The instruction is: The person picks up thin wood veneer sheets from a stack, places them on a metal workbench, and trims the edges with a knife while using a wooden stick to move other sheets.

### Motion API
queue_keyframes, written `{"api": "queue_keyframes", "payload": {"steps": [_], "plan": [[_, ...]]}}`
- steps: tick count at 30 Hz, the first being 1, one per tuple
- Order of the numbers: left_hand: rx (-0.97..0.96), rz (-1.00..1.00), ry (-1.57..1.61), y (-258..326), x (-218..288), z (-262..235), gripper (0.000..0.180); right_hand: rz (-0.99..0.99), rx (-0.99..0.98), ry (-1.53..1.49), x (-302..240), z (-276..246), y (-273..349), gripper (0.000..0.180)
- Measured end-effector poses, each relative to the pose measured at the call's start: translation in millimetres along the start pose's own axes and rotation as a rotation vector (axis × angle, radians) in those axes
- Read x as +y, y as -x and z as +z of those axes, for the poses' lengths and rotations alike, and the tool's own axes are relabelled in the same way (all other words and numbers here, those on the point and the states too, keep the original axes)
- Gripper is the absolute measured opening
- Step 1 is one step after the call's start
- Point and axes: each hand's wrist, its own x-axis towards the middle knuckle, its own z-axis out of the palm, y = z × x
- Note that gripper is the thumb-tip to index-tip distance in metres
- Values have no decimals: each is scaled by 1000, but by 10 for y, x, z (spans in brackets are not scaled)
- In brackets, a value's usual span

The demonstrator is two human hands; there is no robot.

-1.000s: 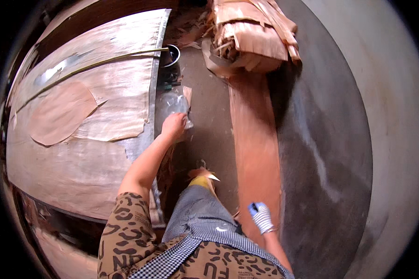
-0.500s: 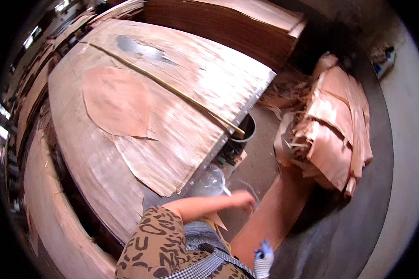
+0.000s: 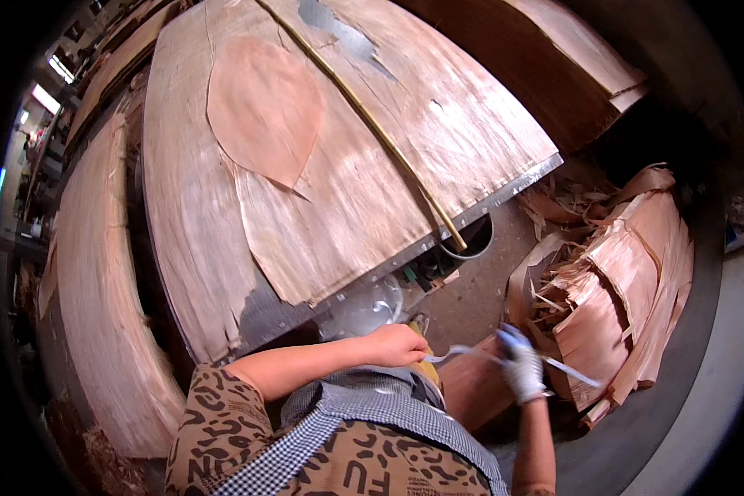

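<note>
My left hand (image 3: 397, 345), bare, is closed on one end of a thin white ribbon-like strip (image 3: 457, 350) in front of my apron. The strip runs to the right, where my right hand (image 3: 521, 368), in a white glove with bluish fingers, is closed around it. Past the right hand a loose length points toward a bundle of reddish-brown veneer sheets (image 3: 628, 273). Beneath the strip a reddish veneer sheet (image 3: 475, 384) lies on the floor. Left of the hands stands the near edge of a large table covered with thin wood veneer (image 3: 339, 231).
A long yellowish stick (image 3: 372, 124) lies across the table, its end overhanging a dark bucket (image 3: 474, 240). A loose pink-brown veneer piece (image 3: 264, 107) rests on top. Clear plastic (image 3: 364, 307) hangs near the table edge. A veneer stack (image 3: 107, 289) stands at left, another (image 3: 537, 58) behind.
My right hand has moved up and forward and now holds the strip. My left hand has drawn back toward my body. The view has shifted, with the table now further right.
</note>
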Motion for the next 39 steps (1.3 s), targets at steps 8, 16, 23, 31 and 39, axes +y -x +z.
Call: {"api": "queue_keyframes", "payload": {"steps": [8,16,23,31,39], "plan": [[194,-159,-238,-531,-35,-26,21,-169,-762,-405,41,313,-806,28],[426,-202,-391,-1414,-805,371,78,708,-386,-1112,961,603,-1786,11],[461,-702,-88,-2258,-1151,-33,36,525,-229,-426,1338,797,-2899,28],[439,-564,-423,-2535,-1518,345,76,287,83,-97,1802,150,-2675,12],[330,-575,-314,-2788,-1651,409,80,830,500,-4,3511,-1269,-294,6]]}}
